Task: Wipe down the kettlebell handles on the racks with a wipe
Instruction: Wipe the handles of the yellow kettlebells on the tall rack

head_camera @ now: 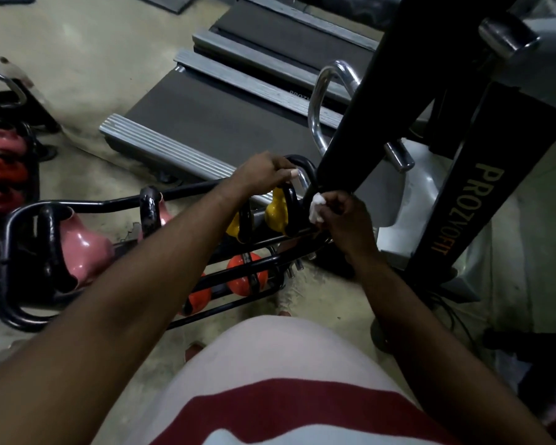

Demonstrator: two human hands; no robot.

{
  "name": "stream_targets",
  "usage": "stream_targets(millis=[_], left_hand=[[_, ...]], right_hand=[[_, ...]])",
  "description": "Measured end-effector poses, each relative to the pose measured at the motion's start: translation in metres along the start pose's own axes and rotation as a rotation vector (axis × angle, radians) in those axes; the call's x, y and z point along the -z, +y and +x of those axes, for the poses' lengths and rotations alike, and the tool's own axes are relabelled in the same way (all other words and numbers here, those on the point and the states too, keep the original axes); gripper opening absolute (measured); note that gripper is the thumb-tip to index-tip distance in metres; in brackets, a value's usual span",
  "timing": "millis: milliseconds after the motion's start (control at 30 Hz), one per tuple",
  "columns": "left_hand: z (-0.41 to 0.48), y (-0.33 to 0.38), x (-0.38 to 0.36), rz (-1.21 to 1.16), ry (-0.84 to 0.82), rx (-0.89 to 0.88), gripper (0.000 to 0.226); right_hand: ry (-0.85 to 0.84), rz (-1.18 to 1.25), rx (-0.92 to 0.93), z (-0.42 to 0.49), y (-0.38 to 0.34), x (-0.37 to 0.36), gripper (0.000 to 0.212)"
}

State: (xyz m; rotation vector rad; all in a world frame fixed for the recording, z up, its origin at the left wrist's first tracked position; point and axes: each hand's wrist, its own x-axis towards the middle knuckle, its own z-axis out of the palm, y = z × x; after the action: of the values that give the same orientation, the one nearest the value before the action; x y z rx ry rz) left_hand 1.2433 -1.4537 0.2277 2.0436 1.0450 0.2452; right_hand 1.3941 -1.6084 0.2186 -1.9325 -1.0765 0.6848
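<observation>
Gripping with both hands at the right end of the rack (87, 203).

Left grip (264, 175): fingers curled over a black bar (302, 162) at the rack's far corner, thumb laid along it. Whether this bar is a handle or the rack rail, I cannot tell.

Right grip (344, 220): clamped on the wipe (316, 211), which is bunched white between thumb and fingertips. The wipe sits at 3 o'clock of the yellow kettlebell (276, 213), just beside its black handle (292, 203); contact is not resolvable.

A second yellow kettlebell (235, 226) stands at 9 o'clock of the first, partly behind my left forearm. The pink kettlebell (84, 248) is further along at 9 o'clock, well apart. Orange kettlebells (247, 274) sit on the lower tier at 6 o'clock of the yellow pair.

Room: tight at 3 o'clock, where the black upright (475, 200) comes down just beside the wipe. The treadmill (225, 117) edge runs close behind the rack at 12 o'clock. Bare floor (87, 59) lies open at 10 o'clock.
</observation>
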Motion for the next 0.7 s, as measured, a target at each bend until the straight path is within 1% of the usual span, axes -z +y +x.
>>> stream_targets(millis=[33, 100, 133, 167, 200, 267, 333, 433, 467, 500, 533, 567, 700], left_hand=[[-0.007, 0.003, -0.002, 0.000, 0.078, -0.006, 0.032], [-0.031, 0.003, -0.011, 0.075, 0.294, -0.059, 0.030], [-0.049, 0.002, -0.018, 0.108, 0.399, -0.119, 0.028], [-0.068, 0.000, -0.028, 0.136, 0.467, -0.191, 0.027], [-0.088, -0.003, -0.040, 0.172, 0.488, -0.271, 0.027], [-0.115, -0.012, -0.068, 0.287, 0.464, -0.422, 0.029], [-0.121, -0.023, -0.091, 0.423, 0.440, -0.514, 0.028], [-0.108, -0.027, -0.105, 0.543, 0.453, -0.541, 0.023], [-0.104, -0.026, -0.107, 0.565, 0.454, -0.536, 0.020], [-0.100, -0.025, -0.109, 0.587, 0.458, -0.539, 0.018], [-0.098, -0.024, -0.109, 0.600, 0.463, -0.543, 0.018], [-0.097, -0.022, -0.109, 0.601, 0.468, -0.546, 0.019], [-0.093, -0.020, -0.109, 0.617, 0.479, -0.552, 0.022]], right_hand=[[0.001, -0.043, 0.049, 0.002, -0.003, 0.002, 0.014], [-0.018, -0.106, 0.123, 0.005, -0.010, 0.004, 0.016], [-0.031, -0.128, 0.141, 0.007, -0.011, 0.004, 0.016], [-0.049, -0.140, 0.156, 0.010, -0.012, 0.002, 0.016], [-0.066, -0.147, 0.171, 0.013, -0.013, -0.002, 0.018], [-0.119, -0.168, 0.232, 0.021, -0.014, -0.009, 0.024], [-0.180, -0.228, 0.319, 0.028, -0.018, -0.015, 0.026], [-0.292, -0.338, 0.486, 0.036, -0.020, -0.016, 0.025], [-0.317, -0.365, 0.534, 0.037, -0.020, -0.015, 0.028], [-0.340, -0.396, 0.553, 0.038, -0.022, -0.015, 0.028], [-0.353, -0.449, 0.564, 0.040, -0.026, -0.017, 0.022], [-0.350, -0.486, 0.571, 0.044, -0.031, -0.020, 0.020], [-0.351, -0.593, 0.524, 0.069, -0.047, -0.034, 0.023]])
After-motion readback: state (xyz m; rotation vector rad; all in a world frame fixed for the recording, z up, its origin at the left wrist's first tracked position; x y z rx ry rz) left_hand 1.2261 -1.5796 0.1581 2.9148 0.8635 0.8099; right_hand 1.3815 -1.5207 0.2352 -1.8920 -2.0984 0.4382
